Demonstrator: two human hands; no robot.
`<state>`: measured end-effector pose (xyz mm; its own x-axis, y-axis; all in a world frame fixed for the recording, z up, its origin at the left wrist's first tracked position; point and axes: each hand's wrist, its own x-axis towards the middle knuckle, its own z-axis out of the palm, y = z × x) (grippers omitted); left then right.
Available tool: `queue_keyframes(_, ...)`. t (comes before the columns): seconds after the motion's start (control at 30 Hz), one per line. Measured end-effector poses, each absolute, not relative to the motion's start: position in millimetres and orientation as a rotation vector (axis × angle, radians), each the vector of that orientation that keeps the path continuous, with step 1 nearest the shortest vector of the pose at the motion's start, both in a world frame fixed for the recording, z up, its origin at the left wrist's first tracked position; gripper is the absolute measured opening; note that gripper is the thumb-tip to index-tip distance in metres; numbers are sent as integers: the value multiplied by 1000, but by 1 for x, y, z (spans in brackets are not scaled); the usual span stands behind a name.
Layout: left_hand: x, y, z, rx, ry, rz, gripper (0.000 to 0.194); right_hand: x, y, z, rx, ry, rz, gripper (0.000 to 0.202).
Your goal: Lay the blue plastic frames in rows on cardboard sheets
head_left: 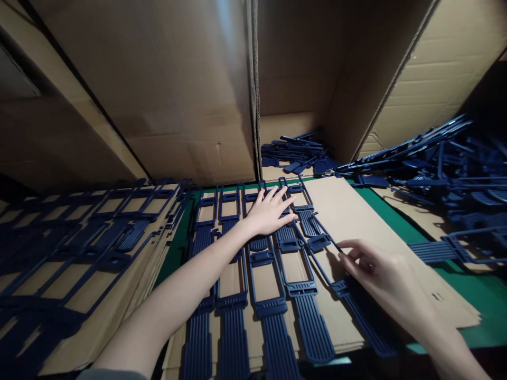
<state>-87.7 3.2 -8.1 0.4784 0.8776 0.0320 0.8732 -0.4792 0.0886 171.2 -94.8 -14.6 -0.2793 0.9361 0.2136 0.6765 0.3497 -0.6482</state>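
Several dark blue plastic frames (269, 285) with slatted ends lie side by side in a row on a cardboard sheet (336, 211). Fingers spread, my left hand (271, 211) rests flat over the upper part of this row. At the row's right end, my right hand (368, 264) pinches the edge of one blue plastic frame (327, 272) between thumb and fingers. That frame is tilted, its right side raised off the cardboard, and its slatted end (368, 324) points toward me.
Stacked cardboard sheets (130, 311) with more blue frames stand to the left. A tangled heap of blue parts (447, 174) lies at right, and a smaller pile (297, 153) sits inside an open cardboard box (293, 124). Green surface (390, 221) shows between the stacks. Tall cardboard walls (190, 95) rise behind.
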Motion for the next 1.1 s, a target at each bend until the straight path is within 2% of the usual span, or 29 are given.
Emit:
queue_keyframes(0.63,-88,5,-10,2648,1570,122,66,163,-89,-5,-1347,-2065,192,13)
queue_keyframes(1.1,-87,2,-7,2646,1575,99,64,162,-86,-21,-1375,-2176,433,27)
